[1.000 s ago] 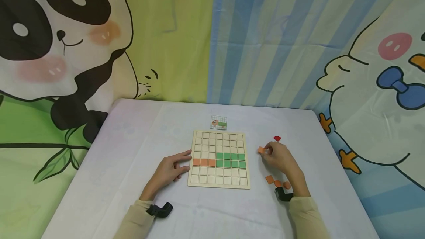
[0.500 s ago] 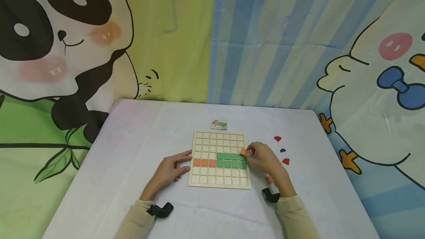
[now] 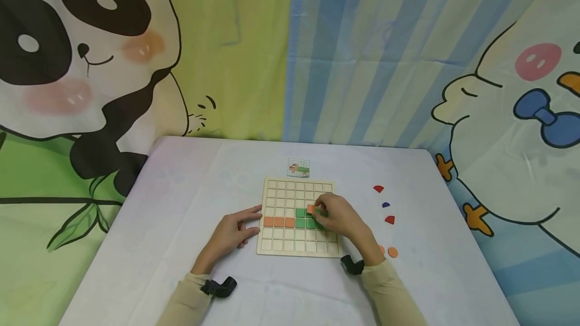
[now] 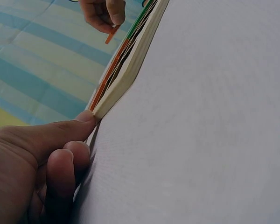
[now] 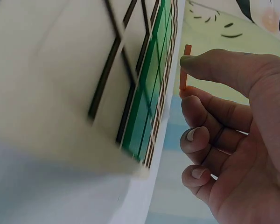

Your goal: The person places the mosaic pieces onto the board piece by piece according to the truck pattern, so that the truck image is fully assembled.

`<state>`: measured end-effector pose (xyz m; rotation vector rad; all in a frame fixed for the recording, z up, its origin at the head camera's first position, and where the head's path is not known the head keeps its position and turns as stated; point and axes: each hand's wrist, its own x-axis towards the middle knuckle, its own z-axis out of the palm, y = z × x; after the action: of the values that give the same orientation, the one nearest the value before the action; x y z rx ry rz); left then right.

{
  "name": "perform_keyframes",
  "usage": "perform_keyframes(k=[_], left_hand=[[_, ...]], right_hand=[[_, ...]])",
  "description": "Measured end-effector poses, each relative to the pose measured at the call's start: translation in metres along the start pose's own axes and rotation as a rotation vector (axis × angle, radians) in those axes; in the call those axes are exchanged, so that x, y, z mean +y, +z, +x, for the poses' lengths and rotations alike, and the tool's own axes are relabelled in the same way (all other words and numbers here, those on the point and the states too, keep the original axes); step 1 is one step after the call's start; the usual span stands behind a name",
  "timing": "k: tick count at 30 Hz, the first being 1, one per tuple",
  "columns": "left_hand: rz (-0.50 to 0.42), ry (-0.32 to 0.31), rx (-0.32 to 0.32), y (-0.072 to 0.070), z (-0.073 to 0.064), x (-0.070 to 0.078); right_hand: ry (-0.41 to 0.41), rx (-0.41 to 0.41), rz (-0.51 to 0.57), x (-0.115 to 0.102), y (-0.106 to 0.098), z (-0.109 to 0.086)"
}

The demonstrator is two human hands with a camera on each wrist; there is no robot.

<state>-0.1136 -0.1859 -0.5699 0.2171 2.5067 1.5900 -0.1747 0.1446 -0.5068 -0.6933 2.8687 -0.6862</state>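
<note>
My right hand [image 3: 341, 218] pinches an orange square tile [image 3: 310, 209] between thumb and fingertip above the wooden grid board [image 3: 281, 249]. In the right wrist view the tile [image 5: 185, 70] is seen edge-on, apart from the board, with the other fingers loosely bent below it. Green tiles [image 3: 300, 213] fill two rows at the board's right side, partly hidden by this hand. A row of orange tiles [image 3: 278, 222] lies to their left. Against the board's left edge rests my left hand [image 3: 228, 233], index finger extended and thumb [image 4: 86, 116] touching the rim near a corner.
Behind the board lies a small picture card [image 3: 298, 167]. To the right are a red wedge [image 3: 378, 188], a dark blue half-round piece [image 3: 385, 205], another red wedge [image 3: 389, 220] and an orange disc [image 3: 392, 252]. A printed curtain [image 3: 362, 64] hangs beyond the table.
The right hand has carried the orange tile leftward from the table on the right to over the green tiles, uncovering the loose pieces there. The left hand stays at the board's edge.
</note>
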Motion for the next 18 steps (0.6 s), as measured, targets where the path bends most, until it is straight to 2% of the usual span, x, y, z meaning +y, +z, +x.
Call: perform_keyframes(k=[9,18], left_hand=[[0.013,0.002,0.006,0.001,0.001,-0.002],[0.012,0.006,0.011,0.001,0.001,-0.001]], right_hand=[[-0.084,-0.025,-0.014,-0.018,0.01,0.009],[-0.124,-0.045,-0.033,-0.029,0.02,0.017]])
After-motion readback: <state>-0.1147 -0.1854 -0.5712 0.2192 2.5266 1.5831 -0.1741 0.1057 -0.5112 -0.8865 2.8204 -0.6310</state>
